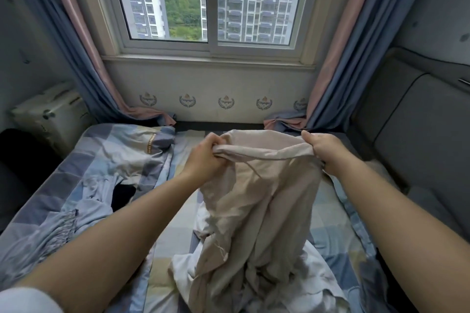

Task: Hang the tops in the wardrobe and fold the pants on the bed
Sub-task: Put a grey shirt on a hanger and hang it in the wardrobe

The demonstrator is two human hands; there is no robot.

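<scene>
I hold a beige garment point(256, 201) up over the bed point(173, 231) by its upper edge. My left hand point(206, 157) grips the left end of that edge and my right hand point(323, 150) pinches the right end, so the edge is stretched between them. The cloth hangs down in folds, and a thin cord dangles from its top. Its lower part lies on a white garment point(315, 274) crumpled on the bed near me. Whether the beige piece is a top or pants I cannot tell.
A rumpled blue checked quilt point(84, 178) covers the bed's left side, with something black point(123, 194) showing in it. A window point(211, 0) with blue and pink curtains point(84, 58) is straight ahead. A grey padded headboard point(417, 119) stands right, a pale suitcase point(50, 112) left.
</scene>
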